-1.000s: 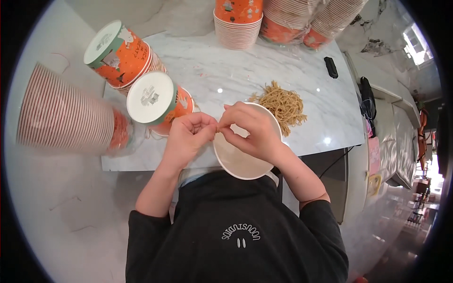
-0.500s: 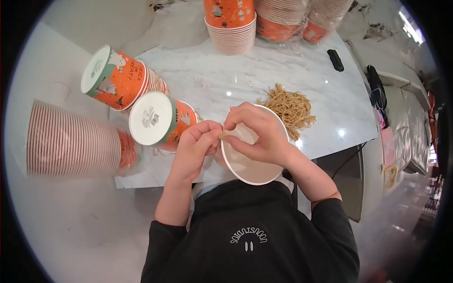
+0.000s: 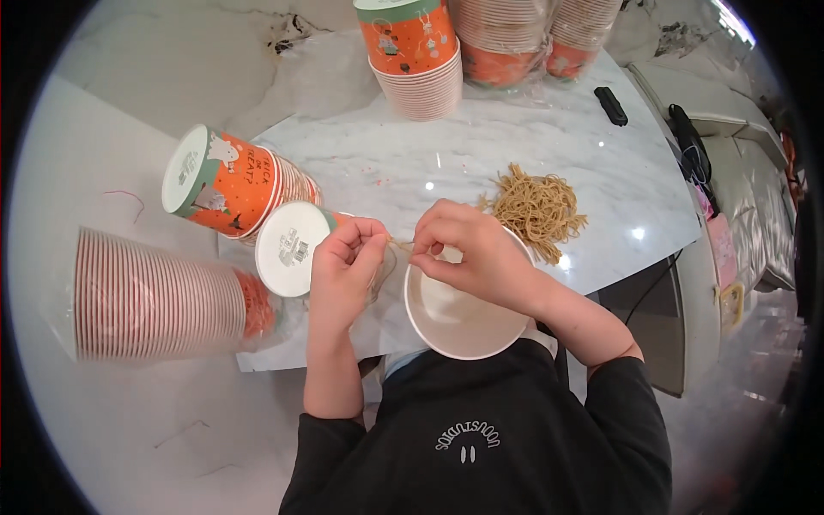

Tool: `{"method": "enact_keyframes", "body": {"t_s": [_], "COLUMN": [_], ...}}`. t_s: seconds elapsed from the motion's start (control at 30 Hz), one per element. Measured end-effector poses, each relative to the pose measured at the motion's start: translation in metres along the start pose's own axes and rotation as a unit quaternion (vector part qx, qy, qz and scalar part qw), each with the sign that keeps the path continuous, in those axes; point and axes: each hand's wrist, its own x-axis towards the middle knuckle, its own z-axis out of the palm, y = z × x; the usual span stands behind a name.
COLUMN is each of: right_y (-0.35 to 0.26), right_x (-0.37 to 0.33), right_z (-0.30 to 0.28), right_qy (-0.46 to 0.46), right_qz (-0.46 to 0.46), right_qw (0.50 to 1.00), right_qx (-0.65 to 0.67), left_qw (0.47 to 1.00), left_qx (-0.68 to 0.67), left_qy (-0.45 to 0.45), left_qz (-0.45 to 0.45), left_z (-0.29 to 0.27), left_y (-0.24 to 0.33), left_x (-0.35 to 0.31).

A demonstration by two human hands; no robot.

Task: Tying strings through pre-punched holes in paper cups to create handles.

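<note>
A thin tan strand of string [image 3: 400, 244] stretches between my two hands. My left hand [image 3: 345, 270] pinches one end between thumb and fingers, in front of a paper-tub stack lying on its side [image 3: 287, 249]. Loose strands hang beside its palm. The strand's other end is pinched by my right hand [image 3: 470, 249], over the open mouth of a white paper tub [image 3: 463, 322] close to my body; this hand hides part of the rim. Just beyond the tub lies a tangled heap of tan strings [image 3: 542, 213] on the marble-patterned table.
Another orange tub stack [image 3: 236, 184] lies tipped at the left, above a long bagged stack [image 3: 163, 296]. At the back stand an orange and green stack [image 3: 412, 51] and wrapped stacks [image 3: 502, 43]. A small black object [image 3: 610, 106] rests near the table's right edge.
My hands have moved slightly apart, and the strand between them now shows longer. The whole view has shifted a little, so the table and stacks appear lower and more to the right.
</note>
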Motion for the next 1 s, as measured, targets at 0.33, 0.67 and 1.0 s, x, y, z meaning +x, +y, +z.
{"method": "enact_keyframes", "body": {"t_s": [0.33, 0.67, 1.0], "right_y": [-0.002, 0.002, 0.005], "right_x": [0.0, -0.002, -0.003], "right_z": [-0.002, -0.009, -0.02], "right_qy": [0.022, 0.045, 0.079], "right_qz": [0.027, 0.01, -0.004], "right_qw": [0.999, 0.999, 0.995], "right_qx": [0.011, 0.019, 0.054], "left_qw": [0.994, 0.997, 0.996], "left_qx": [0.05, -0.074, -0.078], "left_qy": [-0.094, -0.007, -0.036], "left_qz": [-0.037, -0.003, 0.012], "left_z": [-0.001, 0.026, 0.036], "left_y": [0.007, -0.017, -0.026], "left_x": [0.01, 0.01, 0.007]}}
